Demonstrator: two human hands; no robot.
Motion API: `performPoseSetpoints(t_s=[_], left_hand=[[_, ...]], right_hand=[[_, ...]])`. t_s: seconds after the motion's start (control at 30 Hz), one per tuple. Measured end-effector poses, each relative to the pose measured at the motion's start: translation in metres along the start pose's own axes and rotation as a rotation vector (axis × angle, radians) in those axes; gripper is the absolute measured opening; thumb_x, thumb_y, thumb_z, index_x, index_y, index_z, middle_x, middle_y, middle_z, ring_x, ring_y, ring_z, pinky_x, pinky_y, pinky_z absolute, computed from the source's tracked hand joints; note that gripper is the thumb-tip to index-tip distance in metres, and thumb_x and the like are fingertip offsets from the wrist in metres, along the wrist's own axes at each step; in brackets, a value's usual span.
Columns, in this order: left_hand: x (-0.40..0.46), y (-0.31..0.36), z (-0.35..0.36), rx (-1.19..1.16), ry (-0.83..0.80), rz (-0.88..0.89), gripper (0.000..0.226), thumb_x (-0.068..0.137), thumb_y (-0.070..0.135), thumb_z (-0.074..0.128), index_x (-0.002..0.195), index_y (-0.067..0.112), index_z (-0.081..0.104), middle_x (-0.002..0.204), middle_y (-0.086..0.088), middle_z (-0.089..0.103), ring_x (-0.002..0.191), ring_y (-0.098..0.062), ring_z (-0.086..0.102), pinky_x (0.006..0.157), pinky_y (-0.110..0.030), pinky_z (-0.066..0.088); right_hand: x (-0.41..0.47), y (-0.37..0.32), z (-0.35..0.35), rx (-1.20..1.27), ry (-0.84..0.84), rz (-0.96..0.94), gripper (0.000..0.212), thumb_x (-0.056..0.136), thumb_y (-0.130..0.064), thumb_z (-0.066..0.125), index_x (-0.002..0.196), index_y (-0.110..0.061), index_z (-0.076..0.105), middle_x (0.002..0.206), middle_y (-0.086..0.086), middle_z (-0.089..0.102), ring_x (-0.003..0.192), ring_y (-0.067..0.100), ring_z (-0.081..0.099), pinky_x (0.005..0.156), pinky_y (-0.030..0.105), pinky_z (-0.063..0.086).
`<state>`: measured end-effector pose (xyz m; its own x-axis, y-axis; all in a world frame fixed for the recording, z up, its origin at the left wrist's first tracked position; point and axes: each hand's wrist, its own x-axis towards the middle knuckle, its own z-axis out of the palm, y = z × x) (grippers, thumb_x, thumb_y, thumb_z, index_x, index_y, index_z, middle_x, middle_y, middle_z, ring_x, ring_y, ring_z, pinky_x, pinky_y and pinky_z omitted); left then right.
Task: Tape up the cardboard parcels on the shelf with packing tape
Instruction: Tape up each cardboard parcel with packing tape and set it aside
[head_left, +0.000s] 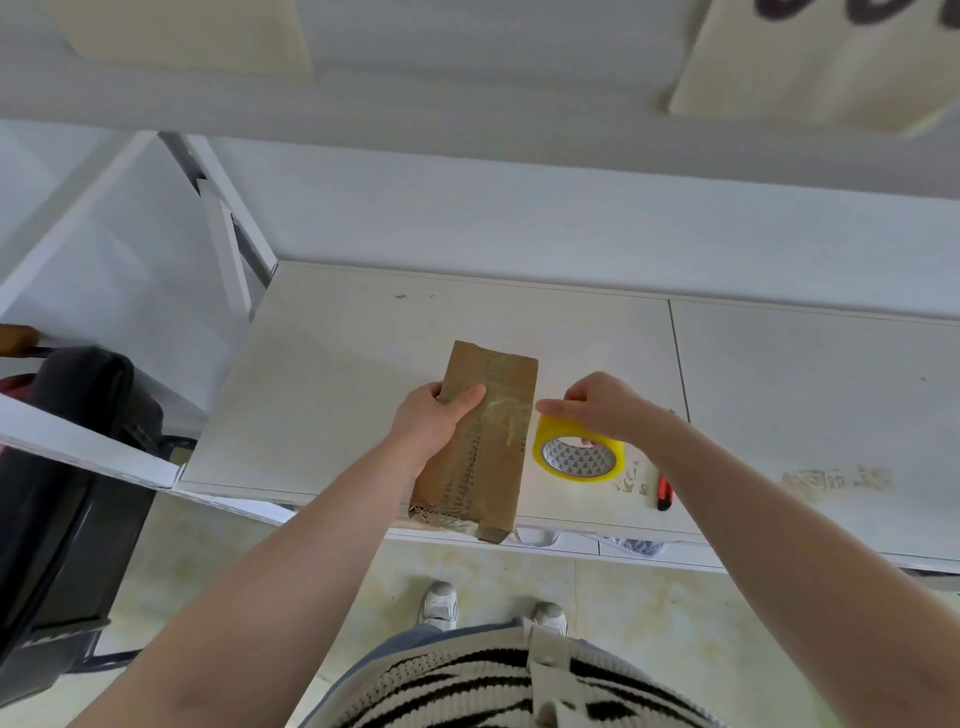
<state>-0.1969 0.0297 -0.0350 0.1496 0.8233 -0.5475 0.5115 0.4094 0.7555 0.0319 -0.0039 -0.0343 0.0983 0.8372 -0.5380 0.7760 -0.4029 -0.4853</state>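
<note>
I see my left hand (431, 421) gripping the parcel (480, 441), thumb curled over its top face. The parcel lies flat on the shelf (337, 374), long axis running away from me, near end over the front edge. My right hand (602, 410) pinches the tape roll (577, 456) just beside it. A cutter (664, 491) lies near the roll.
</note>
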Motion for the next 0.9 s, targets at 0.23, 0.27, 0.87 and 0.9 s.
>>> performPoseSetpoints(t_s=[0.23,0.27,0.87,0.9], left_hand=[[-0.014,0.022,0.033,0.748,0.188,0.147,0.101,0.088,0.078,0.034,0.155,0.024,-0.017,0.165,-0.014,-0.003,0.146,-0.037,0.023,0.105,-0.048,0.039],[-0.013,0.020,0.036,0.807,0.181,0.141,0.113,0.079,0.087,0.033,0.154,0.023,-0.021,0.164,-0.014,-0.004,0.145,-0.037,0.021,0.105,-0.049,0.039],[-0.001,0.016,0.021,0.210,0.086,0.004,0.120,0.074,0.069,0.068,0.156,0.034,-0.012,0.157,-0.011,0.018,0.144,-0.036,0.024,0.114,-0.053,0.031],[-0.001,0.016,0.021,0.213,0.099,0.005,0.120,0.074,0.069,0.068,0.156,0.033,-0.012,0.156,-0.011,0.019,0.144,-0.036,0.023,0.113,-0.053,0.032]], right_hand=[[-0.002,-0.005,0.013,-0.028,-0.003,0.000,0.059,0.091,-0.065,0.049,0.063,-0.013,0.052,0.059,0.001,0.047,0.055,0.016,0.044,0.054,0.027,0.033],[-0.003,-0.004,0.015,-0.011,0.007,0.001,0.058,0.092,-0.063,0.049,0.065,-0.012,0.054,0.060,0.002,0.047,0.056,0.016,0.044,0.054,0.027,0.033],[-0.014,-0.014,-0.029,0.086,0.161,-0.148,0.057,0.091,-0.058,0.055,0.057,-0.015,0.039,0.057,0.002,0.035,0.051,0.016,0.034,0.057,0.032,0.029],[-0.014,-0.013,-0.029,0.086,0.163,-0.144,0.057,0.091,-0.058,0.055,0.058,-0.014,0.040,0.057,0.002,0.036,0.051,0.016,0.035,0.058,0.032,0.029]])
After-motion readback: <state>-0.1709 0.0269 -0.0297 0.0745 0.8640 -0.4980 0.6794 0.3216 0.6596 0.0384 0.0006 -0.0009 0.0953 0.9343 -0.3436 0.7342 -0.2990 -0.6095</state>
